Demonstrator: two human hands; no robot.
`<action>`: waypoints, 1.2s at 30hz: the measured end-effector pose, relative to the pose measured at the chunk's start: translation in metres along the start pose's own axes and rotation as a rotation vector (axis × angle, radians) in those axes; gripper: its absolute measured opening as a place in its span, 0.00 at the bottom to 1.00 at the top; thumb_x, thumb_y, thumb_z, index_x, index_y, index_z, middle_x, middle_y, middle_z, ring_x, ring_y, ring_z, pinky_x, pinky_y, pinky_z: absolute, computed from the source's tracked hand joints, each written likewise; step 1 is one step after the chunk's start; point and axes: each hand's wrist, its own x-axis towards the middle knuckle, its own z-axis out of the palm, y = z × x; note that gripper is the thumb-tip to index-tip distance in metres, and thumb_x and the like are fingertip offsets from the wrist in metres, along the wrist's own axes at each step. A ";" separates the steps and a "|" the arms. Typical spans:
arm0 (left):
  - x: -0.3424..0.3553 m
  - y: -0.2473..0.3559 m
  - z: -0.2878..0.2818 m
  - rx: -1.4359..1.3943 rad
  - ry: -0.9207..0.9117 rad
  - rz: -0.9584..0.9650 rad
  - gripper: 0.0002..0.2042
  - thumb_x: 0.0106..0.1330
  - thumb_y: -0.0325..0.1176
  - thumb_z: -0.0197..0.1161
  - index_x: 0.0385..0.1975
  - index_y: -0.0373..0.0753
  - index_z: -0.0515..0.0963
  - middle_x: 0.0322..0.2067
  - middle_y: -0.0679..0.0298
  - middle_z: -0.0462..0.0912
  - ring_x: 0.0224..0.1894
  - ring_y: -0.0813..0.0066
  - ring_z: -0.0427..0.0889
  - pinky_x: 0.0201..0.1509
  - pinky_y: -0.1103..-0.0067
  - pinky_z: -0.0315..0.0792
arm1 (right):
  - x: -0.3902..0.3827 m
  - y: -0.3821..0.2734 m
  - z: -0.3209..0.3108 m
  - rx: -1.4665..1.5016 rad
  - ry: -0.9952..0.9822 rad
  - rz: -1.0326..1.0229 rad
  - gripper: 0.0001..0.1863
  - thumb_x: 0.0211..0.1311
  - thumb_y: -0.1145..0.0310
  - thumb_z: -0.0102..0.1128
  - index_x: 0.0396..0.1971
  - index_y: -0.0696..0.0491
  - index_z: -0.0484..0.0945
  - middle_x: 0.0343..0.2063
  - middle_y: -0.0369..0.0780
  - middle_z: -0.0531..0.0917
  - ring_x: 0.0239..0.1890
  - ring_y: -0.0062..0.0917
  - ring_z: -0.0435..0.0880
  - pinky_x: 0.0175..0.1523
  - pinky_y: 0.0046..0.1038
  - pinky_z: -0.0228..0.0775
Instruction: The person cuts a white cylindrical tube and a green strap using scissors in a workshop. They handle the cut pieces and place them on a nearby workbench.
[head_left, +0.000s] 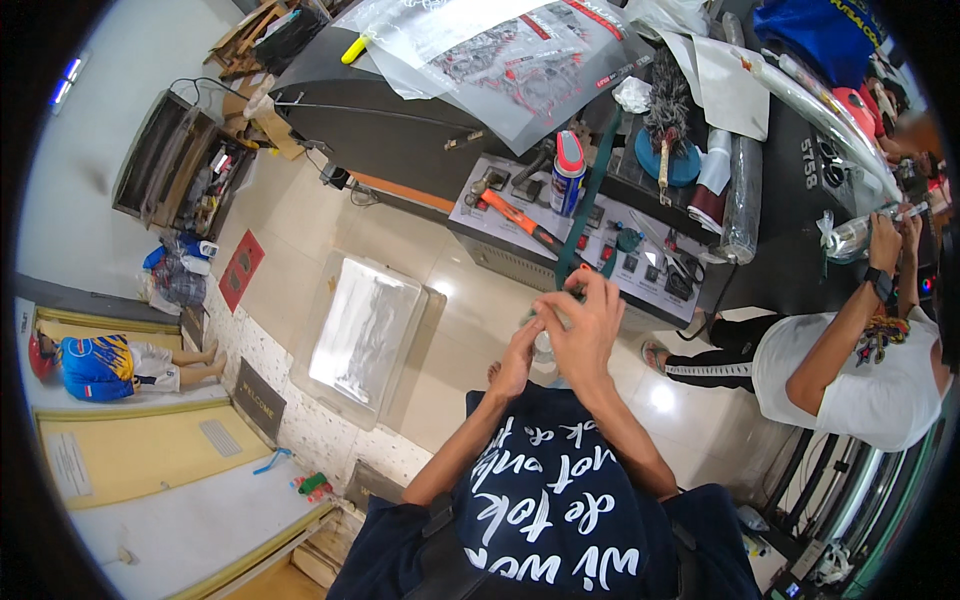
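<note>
My two hands meet in front of my chest. My left hand [518,358] is closed, its fingertips pressed together near my right thumb. Bent over it, my right hand [588,325] pinches at the lower end of a dark green strap [590,190]. That strap runs up across the control panel to the dark worktable. Between and below my palms shows a small pale, see-through thing [543,347]; my fingers hide most of it, and I cannot tell its kind.
On the control panel [640,235] lie an orange hammer [515,218] and a blue spray can [567,180] with a red cap. Plastic sheets [520,70] cover the table beyond. A co-worker [850,375] handles a clear wrapped bundle at right. A clear-lidded box [365,335] stands on the floor, left.
</note>
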 end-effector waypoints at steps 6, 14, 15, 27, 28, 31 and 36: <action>0.009 0.025 0.006 -0.400 -0.333 -0.143 0.23 0.78 0.42 0.45 0.65 0.35 0.66 0.59 0.61 0.72 0.66 0.69 0.69 0.69 0.71 0.60 | 0.014 0.046 0.001 0.599 -0.318 0.528 0.06 0.57 0.69 0.71 0.32 0.55 0.87 0.26 0.39 0.82 0.30 0.23 0.79 0.40 0.24 0.70; 0.003 0.046 0.027 -0.019 -0.210 -0.126 0.21 0.80 0.43 0.50 0.65 0.39 0.65 0.57 0.64 0.71 0.58 0.77 0.71 0.64 0.78 0.64 | 0.009 0.009 -0.028 0.038 -0.126 -0.131 0.05 0.53 0.73 0.70 0.31 0.54 0.87 0.30 0.37 0.80 0.34 0.30 0.78 0.41 0.31 0.67; 0.002 0.042 0.024 -0.004 -0.190 -0.063 0.20 0.80 0.43 0.50 0.65 0.39 0.66 0.57 0.64 0.72 0.57 0.77 0.72 0.63 0.79 0.64 | -0.002 0.008 -0.029 0.087 -0.124 -0.110 0.05 0.54 0.73 0.70 0.31 0.55 0.87 0.32 0.37 0.79 0.35 0.29 0.78 0.41 0.29 0.66; 0.017 0.081 0.030 -0.046 -0.072 -0.142 0.14 0.80 0.42 0.52 0.55 0.40 0.71 0.48 0.68 0.75 0.52 0.79 0.72 0.60 0.80 0.65 | -0.089 0.058 0.013 1.033 -0.240 0.493 0.06 0.67 0.72 0.66 0.40 0.58 0.82 0.43 0.35 0.81 0.44 0.18 0.79 0.44 0.19 0.69; 0.019 0.075 0.025 -0.056 -0.101 -0.156 0.13 0.79 0.42 0.53 0.54 0.41 0.71 0.48 0.68 0.74 0.52 0.79 0.72 0.60 0.81 0.65 | -0.087 0.058 0.014 1.025 -0.224 0.464 0.06 0.67 0.72 0.66 0.40 0.58 0.82 0.42 0.35 0.82 0.44 0.18 0.79 0.43 0.19 0.69; 0.019 0.063 0.010 -0.087 -0.187 -0.193 0.12 0.78 0.40 0.54 0.53 0.41 0.70 0.47 0.70 0.73 0.53 0.80 0.71 0.59 0.81 0.64 | -0.083 0.057 0.013 1.067 -0.183 0.529 0.07 0.66 0.72 0.67 0.39 0.58 0.82 0.41 0.35 0.82 0.43 0.17 0.79 0.42 0.18 0.69; 0.012 0.069 0.004 0.070 -0.150 -0.140 0.13 0.78 0.37 0.54 0.55 0.39 0.74 0.49 0.70 0.76 0.52 0.80 0.73 0.57 0.80 0.67 | -0.080 0.049 0.015 1.188 -0.068 0.634 0.07 0.66 0.71 0.67 0.39 0.57 0.81 0.40 0.34 0.82 0.42 0.15 0.79 0.39 0.17 0.69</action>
